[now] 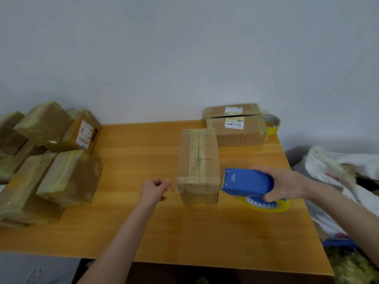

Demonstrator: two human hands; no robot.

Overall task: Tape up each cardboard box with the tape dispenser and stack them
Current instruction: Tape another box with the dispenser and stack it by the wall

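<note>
1. Location: the long brown cardboard box (198, 152) lies near the middle of the orange-brown wooden table (184, 226), between the two hands.
2. Orientation: the box's long axis runs from the person toward the wall. Its top seam follows that axis under a lengthwise band of tape.
3. Left hand (155, 189): the curled fingers pinch the free end of a clear tape strip (173, 184), just off the box's near left corner.
4. Right hand (285, 185): it is wrapped round the blue plastic tape dispenser (248, 183), just beside the box's near right edge. The cutter end points left at the box, so the dispenser's long axis lies across the box's axis.
5. Step in hand, as judged: a crosswise band is being laid over the near end of the top. The strip appears stretched from pinch to cutter.
6. Next move, as judged: hold tension, press the strip onto both side faces, then tilt the cutter to sever it.
7. Remaining work: the brown labelled cardboard box (235, 132) at the far right shows an open top slit. The pile of tape-wrapped boxes (67, 177) stands at the left edge.
</note>
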